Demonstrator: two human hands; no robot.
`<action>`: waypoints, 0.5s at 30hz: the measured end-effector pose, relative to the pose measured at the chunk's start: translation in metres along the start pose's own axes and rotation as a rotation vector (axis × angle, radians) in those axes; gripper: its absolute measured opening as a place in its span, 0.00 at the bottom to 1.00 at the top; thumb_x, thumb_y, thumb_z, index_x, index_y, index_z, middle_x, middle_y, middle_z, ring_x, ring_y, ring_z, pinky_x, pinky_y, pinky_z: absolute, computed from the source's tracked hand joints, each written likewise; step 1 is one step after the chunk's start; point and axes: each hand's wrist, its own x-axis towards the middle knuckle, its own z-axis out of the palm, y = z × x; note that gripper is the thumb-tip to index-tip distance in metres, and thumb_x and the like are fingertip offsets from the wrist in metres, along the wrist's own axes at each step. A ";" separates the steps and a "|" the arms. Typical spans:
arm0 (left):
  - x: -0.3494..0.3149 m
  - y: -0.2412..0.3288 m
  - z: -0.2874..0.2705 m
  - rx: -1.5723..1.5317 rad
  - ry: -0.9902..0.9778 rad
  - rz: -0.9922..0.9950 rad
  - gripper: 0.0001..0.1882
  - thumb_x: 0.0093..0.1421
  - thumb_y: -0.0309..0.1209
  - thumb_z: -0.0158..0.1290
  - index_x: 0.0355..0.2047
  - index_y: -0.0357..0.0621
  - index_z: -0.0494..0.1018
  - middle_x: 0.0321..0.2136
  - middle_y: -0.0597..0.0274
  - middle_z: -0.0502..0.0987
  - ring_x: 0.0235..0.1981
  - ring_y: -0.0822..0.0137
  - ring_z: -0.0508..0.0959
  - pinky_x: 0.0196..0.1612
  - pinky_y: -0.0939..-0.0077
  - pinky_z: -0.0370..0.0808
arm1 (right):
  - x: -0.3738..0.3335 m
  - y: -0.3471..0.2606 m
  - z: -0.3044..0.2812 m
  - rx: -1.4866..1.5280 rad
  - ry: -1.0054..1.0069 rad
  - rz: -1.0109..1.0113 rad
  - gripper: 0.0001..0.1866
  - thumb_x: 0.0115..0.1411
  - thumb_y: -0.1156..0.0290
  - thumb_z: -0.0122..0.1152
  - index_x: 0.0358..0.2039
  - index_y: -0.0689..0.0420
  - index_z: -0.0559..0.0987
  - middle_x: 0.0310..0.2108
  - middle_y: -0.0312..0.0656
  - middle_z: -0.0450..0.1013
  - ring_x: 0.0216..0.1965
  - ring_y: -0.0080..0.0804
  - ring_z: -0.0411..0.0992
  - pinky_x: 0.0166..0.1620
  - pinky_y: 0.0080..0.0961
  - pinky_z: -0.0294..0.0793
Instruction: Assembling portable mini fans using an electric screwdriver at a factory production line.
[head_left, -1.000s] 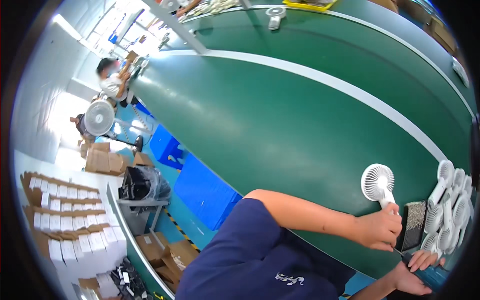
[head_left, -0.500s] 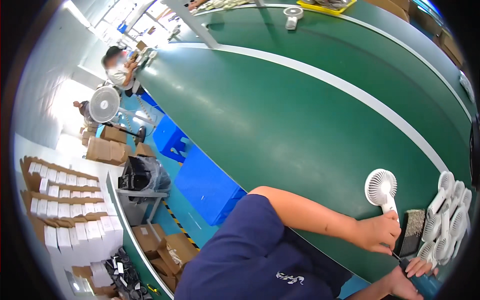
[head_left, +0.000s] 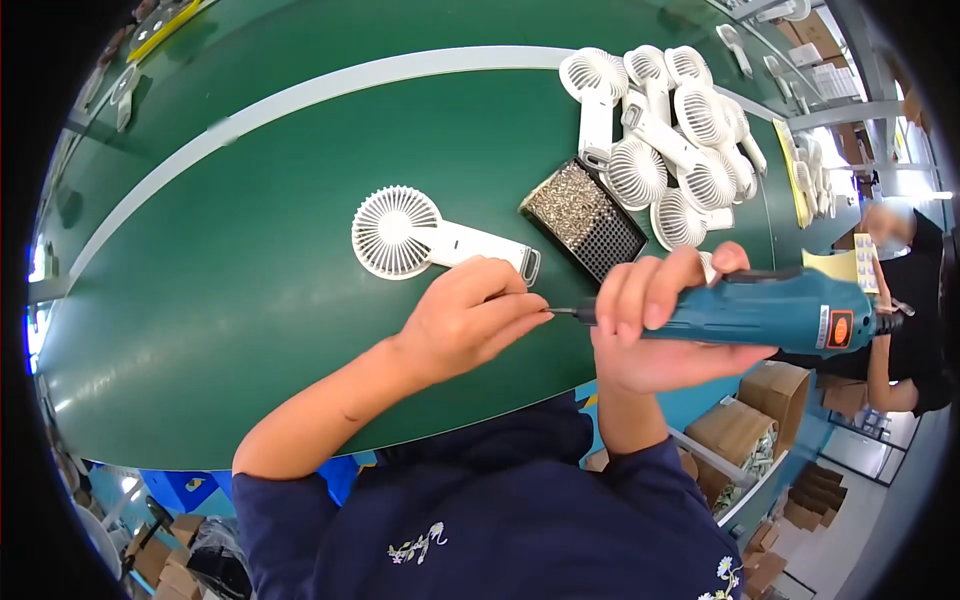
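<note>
My right hand is wrapped round a blue-green electric screwdriver, held level with its bit pointing left. At the bit's tip, the thumb and fingers of my left hand are pinched together; whatever sits between them is too small to make out. Just beyond the left hand lies a white handheld fan, its round grille to the left and its handle toward the driver. A black perforated tray, partly covered with small metallic pieces that look like screws, rests beyond the bit.
Several white handheld fans are heaped at the far right of the green table. A white strip curves across the tabletop. Another person stands at the right, holding a yellowish sheet. Cardboard boxes stand below the table's right end.
The view has swung to the right, bringing the fan heap and the whole screwdriver into sight. My left hand, earlier over the fan's handle, is now pinched at the driver's tip.
</note>
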 end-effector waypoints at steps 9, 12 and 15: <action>-0.002 0.011 -0.001 0.034 -0.010 -0.162 0.13 0.47 0.27 0.68 0.33 0.40 0.79 0.25 0.62 0.72 0.23 0.64 0.74 0.22 0.71 0.70 | 0.000 0.004 -0.001 0.019 -0.187 -0.031 0.43 0.58 0.25 0.43 0.52 0.55 0.64 0.24 0.46 0.68 0.19 0.37 0.67 0.22 0.31 0.70; 0.016 0.016 -0.023 0.317 -0.028 -0.005 0.25 0.45 0.33 0.69 0.44 0.40 0.76 0.35 0.62 0.74 0.34 0.62 0.77 0.38 0.68 0.74 | 0.008 0.014 -0.002 -0.055 -0.251 -0.074 0.45 0.57 0.26 0.47 0.54 0.57 0.64 0.25 0.48 0.68 0.21 0.38 0.68 0.24 0.32 0.71; 0.032 0.015 -0.044 0.607 -0.301 -0.019 0.22 0.47 0.35 0.66 0.42 0.43 0.76 0.36 0.63 0.74 0.43 0.62 0.75 0.51 0.63 0.70 | 0.013 0.023 -0.004 -0.008 -0.164 -0.028 0.48 0.55 0.24 0.47 0.53 0.59 0.63 0.24 0.48 0.68 0.19 0.38 0.68 0.21 0.30 0.71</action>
